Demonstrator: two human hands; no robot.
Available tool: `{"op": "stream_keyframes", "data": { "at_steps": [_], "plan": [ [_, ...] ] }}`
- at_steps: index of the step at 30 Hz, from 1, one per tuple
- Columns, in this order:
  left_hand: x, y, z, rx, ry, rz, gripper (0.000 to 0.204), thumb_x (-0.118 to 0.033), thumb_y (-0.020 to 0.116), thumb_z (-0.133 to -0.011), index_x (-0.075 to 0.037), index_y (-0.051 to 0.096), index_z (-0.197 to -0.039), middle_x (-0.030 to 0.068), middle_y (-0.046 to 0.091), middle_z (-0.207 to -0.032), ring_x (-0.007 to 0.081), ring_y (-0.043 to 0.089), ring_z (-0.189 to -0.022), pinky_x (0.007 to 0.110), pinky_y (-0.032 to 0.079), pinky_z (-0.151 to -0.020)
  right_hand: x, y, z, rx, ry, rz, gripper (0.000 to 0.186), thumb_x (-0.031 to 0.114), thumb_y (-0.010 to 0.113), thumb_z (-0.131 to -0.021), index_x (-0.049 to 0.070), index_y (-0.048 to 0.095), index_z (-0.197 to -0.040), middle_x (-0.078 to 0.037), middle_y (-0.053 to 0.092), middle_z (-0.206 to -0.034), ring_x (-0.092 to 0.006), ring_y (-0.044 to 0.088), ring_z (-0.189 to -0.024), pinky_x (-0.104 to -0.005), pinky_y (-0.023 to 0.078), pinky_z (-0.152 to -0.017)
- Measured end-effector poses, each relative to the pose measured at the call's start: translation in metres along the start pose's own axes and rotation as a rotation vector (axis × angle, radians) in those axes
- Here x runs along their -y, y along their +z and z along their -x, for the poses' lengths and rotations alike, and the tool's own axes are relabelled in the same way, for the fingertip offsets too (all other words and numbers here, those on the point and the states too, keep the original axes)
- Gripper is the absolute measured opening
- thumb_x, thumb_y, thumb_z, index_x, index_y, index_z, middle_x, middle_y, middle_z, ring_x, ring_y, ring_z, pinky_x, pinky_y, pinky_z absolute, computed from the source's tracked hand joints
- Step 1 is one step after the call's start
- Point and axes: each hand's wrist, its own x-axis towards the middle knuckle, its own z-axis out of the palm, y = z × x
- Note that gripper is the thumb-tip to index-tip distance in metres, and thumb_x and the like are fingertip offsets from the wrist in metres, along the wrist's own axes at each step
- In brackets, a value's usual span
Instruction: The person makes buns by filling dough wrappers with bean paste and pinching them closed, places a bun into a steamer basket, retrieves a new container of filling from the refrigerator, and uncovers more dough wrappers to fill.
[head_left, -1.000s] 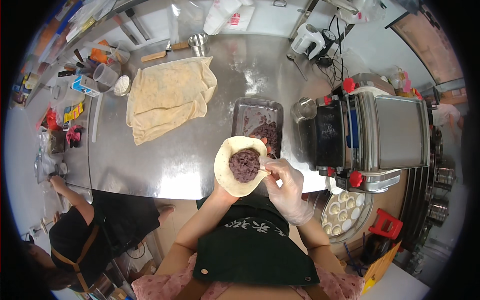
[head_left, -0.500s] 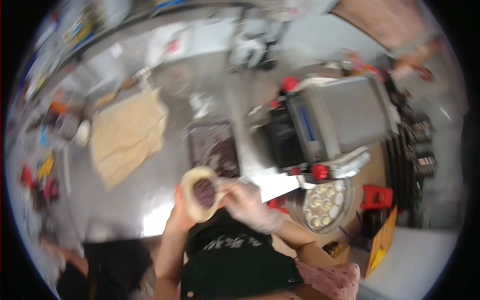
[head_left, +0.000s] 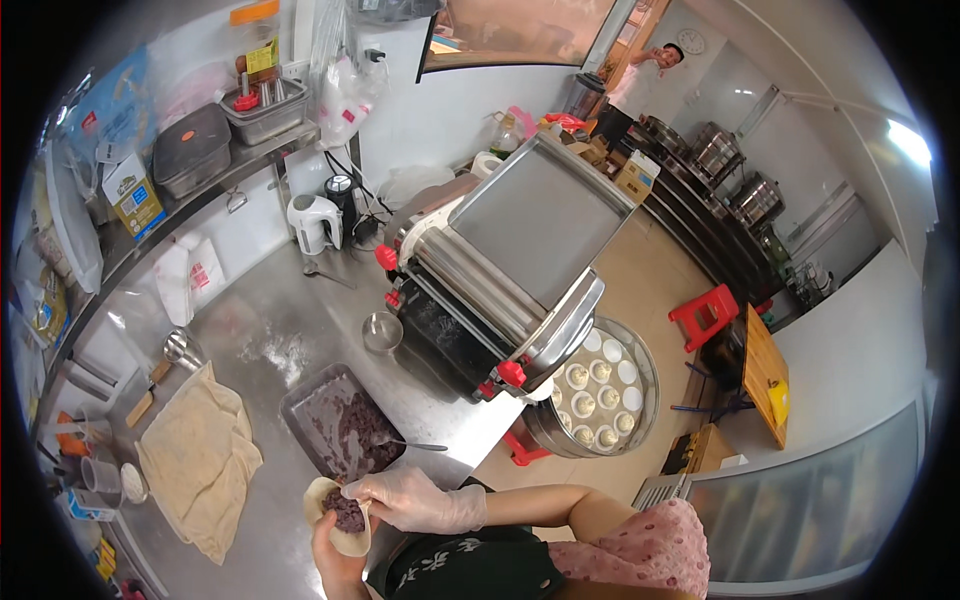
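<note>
A round dough wrapper (head_left: pixel 351 543) with dark purple filling (head_left: pixel 343 508) in its middle rests in my left hand (head_left: pixel 335 562), whose fingers curl around its outside. My right hand (head_left: pixel 415 500), in a clear plastic glove, pinches the wrapper's right edge between thumb and fingers. Just beyond my hands, a rectangular metal tray (head_left: pixel 297 418) holds more of the dark filling, and a spoon (head_left: pixel 425 446) sticks out over its right side. At the right, a round steamer (head_left: pixel 648 388) carries several pleated buns (head_left: pixel 609 398) on white paper rounds.
A dough roller machine (head_left: pixel 480 290) stands beyond the tray, a small metal bowl (head_left: pixel 382 332) beside it. On the left lies a beige cloth (head_left: pixel 200 460). Farther back are a white kettle (head_left: pixel 314 222) and a red stool (head_left: pixel 704 317). A person (head_left: pixel 645 85) stands at the far right.
The view has swung upward and to the right, bringing the far room into sight. My hands appear lower and farther left, still on the filled wrapper. The picture has sharpened.
</note>
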Motion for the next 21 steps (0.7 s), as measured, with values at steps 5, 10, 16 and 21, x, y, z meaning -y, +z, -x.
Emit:
{"op": "stream_keyframes", "data": {
  "at_steps": [5, 10, 16, 21],
  "plan": [
    [-0.008, -0.01, -0.007, -0.01, 0.069, -0.039, 0.049, -0.015, 0.055, -0.087, -0.01, 0.047, -0.136, 0.0091, 0.055, -0.129, 0.0253, 0.054, -0.119, 0.045, 0.044, -0.099, -0.008, 0.014, -0.008, 0.03, -0.024, -0.019, 0.032, 0.001, 0.068, -0.079, 0.008, 0.06, -0.109, -0.01, 0.068, -0.086, -0.0283, 0.069, -0.076, -0.0368, 0.056, -0.065],
    [0.0, -0.007, 0.029, -0.111, 0.102, -0.012, 0.051, -0.004, 0.059, -0.085, -0.005, 0.045, -0.134, 0.014, 0.057, -0.123, 0.028, 0.06, -0.111, 0.044, 0.054, -0.091, 0.031, 0.007, 0.005, 0.152, 0.177, 0.124, 0.031, 0.007, 0.068, -0.084, 0.006, 0.058, -0.113, -0.012, 0.064, -0.096, -0.0316, 0.066, -0.08, -0.0347, 0.054, -0.069],
    [0.007, 0.009, 0.002, -0.047, 0.123, -0.153, 0.047, -0.001, 0.065, -0.083, -0.001, 0.052, -0.128, 0.0152, 0.062, -0.12, 0.0242, 0.062, -0.109, 0.036, 0.051, -0.094, 0.014, -0.015, 0.011, 0.159, 0.023, 0.103, 0.027, 0.001, 0.067, -0.08, 0.008, 0.067, -0.106, -0.012, 0.066, -0.086, -0.0279, 0.066, -0.066, -0.0359, 0.053, -0.057],
    [0.02, 0.008, 0.012, -0.129, 0.128, -0.224, 0.042, -0.004, 0.075, -0.079, 0.0, 0.059, -0.118, 0.0084, 0.065, -0.105, 0.0167, 0.064, -0.094, 0.031, 0.053, -0.082, 0.02, -0.014, 0.023, 0.116, 0.165, -0.079, 0.031, 0.0, 0.071, -0.08, 0.007, 0.065, -0.11, -0.009, 0.07, -0.084, -0.0167, 0.066, -0.064, -0.0284, 0.053, -0.058]
  ]
}}
